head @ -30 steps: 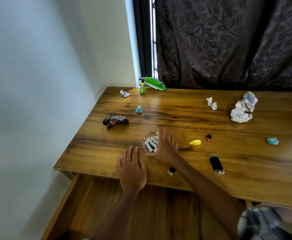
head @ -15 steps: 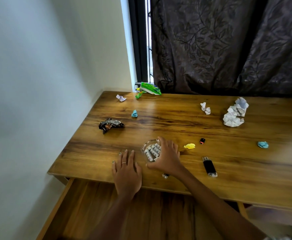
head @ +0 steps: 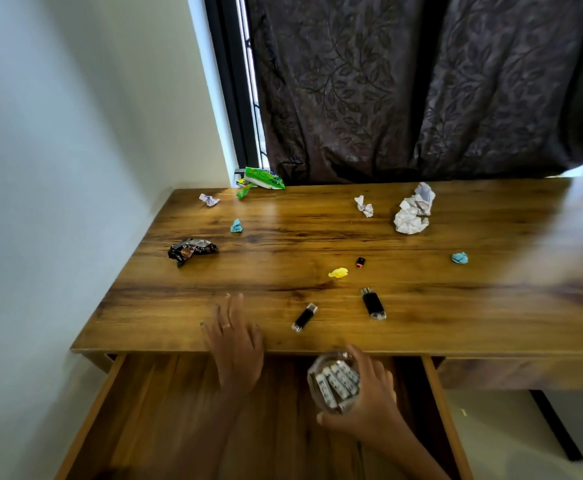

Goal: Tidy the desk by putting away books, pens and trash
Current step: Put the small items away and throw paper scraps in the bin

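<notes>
While our right hand (head: 369, 393) curls round the glass dish (head: 333, 382) of what look like batteries above the open drawer (head: 137, 410), our left hand (head: 236, 341) rests flat on the desk (head: 456, 306); next, we lower it gently inside.

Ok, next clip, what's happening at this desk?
A person is tidying a wooden desk. The right hand holds a small glass bowl of white sticks over the open drawer, while the left hand rests flat on the desk's front edge. Two black USB sticks, crumpled paper and wrappers are on the desk.
</notes>
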`<action>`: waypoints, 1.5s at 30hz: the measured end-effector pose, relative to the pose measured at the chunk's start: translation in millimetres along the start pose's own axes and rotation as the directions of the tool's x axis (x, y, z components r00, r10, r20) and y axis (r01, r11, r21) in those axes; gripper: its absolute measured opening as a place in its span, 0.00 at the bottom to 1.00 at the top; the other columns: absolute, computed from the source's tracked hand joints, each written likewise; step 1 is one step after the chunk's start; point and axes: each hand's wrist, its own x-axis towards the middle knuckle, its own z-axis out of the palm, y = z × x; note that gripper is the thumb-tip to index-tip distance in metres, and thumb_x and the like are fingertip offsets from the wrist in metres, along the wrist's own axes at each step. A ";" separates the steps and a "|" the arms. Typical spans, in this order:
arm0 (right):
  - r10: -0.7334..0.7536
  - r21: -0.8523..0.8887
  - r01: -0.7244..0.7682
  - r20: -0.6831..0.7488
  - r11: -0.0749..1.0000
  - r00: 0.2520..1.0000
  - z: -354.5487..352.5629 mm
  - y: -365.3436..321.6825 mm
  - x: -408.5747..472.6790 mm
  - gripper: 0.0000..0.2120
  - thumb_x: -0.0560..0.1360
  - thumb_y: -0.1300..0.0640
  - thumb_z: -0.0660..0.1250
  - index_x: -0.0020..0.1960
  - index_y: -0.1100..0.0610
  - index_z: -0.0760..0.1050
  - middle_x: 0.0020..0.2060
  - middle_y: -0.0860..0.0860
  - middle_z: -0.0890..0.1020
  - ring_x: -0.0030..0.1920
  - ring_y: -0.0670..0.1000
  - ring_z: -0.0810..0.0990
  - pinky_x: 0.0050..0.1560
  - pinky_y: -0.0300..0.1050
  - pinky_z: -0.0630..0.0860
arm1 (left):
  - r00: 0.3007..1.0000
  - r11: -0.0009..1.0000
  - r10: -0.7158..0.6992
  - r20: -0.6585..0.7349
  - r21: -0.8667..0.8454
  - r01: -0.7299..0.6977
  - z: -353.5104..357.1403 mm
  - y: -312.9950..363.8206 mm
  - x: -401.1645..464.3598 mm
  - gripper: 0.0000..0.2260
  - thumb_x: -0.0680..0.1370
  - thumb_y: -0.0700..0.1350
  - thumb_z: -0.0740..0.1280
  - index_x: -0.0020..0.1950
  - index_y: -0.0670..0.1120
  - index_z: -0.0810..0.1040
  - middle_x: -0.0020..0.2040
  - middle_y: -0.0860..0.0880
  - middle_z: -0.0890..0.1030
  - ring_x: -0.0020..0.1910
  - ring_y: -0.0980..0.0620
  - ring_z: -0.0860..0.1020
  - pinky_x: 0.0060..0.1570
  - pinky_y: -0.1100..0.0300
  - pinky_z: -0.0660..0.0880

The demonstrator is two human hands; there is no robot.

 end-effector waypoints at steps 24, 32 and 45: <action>0.241 -0.297 -0.165 0.238 0.941 0.941 32.8 88.4 -36.7 0.51 0.61 0.43 0.74 0.74 0.53 0.48 0.69 0.55 0.59 0.69 0.56 0.57 0.69 0.52 0.59 | 0.606 0.970 0.229 0.761 -0.229 -0.080 27.5 37.4 -156.3 0.20 0.81 0.53 0.57 0.73 0.51 0.64 0.70 0.51 0.68 0.69 0.53 0.66 0.68 0.59 0.64; 0.199 -0.477 -0.090 0.183 0.874 0.963 37.5 94.7 -31.5 0.50 0.66 0.43 0.73 0.76 0.55 0.46 0.70 0.56 0.57 0.70 0.56 0.57 0.70 0.51 0.61 | 0.575 0.965 0.244 0.781 -0.253 -0.066 28.3 38.9 -156.8 0.22 0.80 0.51 0.60 0.73 0.51 0.64 0.69 0.49 0.71 0.68 0.53 0.68 0.68 0.57 0.66; -0.071 -0.618 0.225 0.263 0.754 0.962 40.4 96.9 -31.5 0.30 0.75 0.40 0.59 0.74 0.49 0.56 0.75 0.52 0.58 0.74 0.57 0.53 0.71 0.59 0.55 | 0.502 0.953 0.282 0.818 -0.297 -0.051 25.2 38.5 -158.3 0.20 0.81 0.40 0.56 0.73 0.50 0.66 0.68 0.48 0.73 0.66 0.52 0.71 0.63 0.67 0.64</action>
